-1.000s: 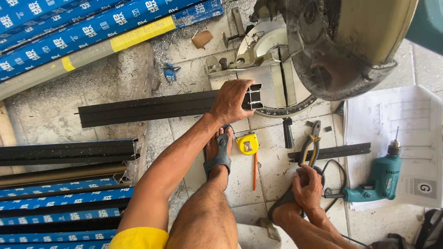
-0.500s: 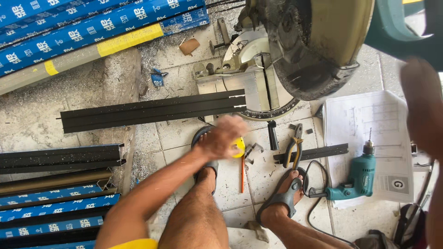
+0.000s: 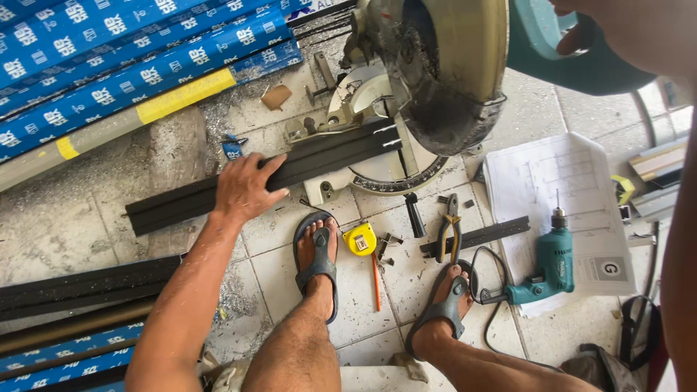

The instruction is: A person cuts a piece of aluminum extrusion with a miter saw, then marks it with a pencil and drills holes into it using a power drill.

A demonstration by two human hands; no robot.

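**Left hand on the dark profile, right hand up on the saw handle**

The left hand [image 3: 243,190] lies palm-down on the long dark metal profile [image 3: 174,205], fingers spread over its top and curling on its far edge; that is a flat pressing hold, not a closed fist; the profile runs across the tiled floor [image 3: 363,305] from the left-middle up onto the grey turntable base of the mitre saw [image 3: 377,156], its right end lying under the blade guard; the big round brass-coloured blade guard [image 3: 454,65] hangs above that end, tilted, near the floor's far edge; the right hand [image 3: 624,33] is at the top right corner, wrapped over the teal plastic saw handle [image 3: 563,62], though how tightly the fingers close I cannot tell, as the picture cuts them off.

Down by the feet: the left foot in a grey sandal [image 3: 317,261] stands just beside a yellow tape measure [image 3: 361,239], with an orange pencil [image 3: 375,283] lying below it; grey-handled pliers [image 3: 450,236] rest across a short dark metal offcut [image 3: 479,236]; the right foot's grey sandal [image 3: 443,308] sits near a teal electric drill [image 3: 548,268], which lies on a white sheet of printed drawings [image 3: 559,189]; blue-wrapped long profiles [image 3: 109,65] are stacked along the far left corner; more dark bars [image 3: 80,287] lie at the left edge.
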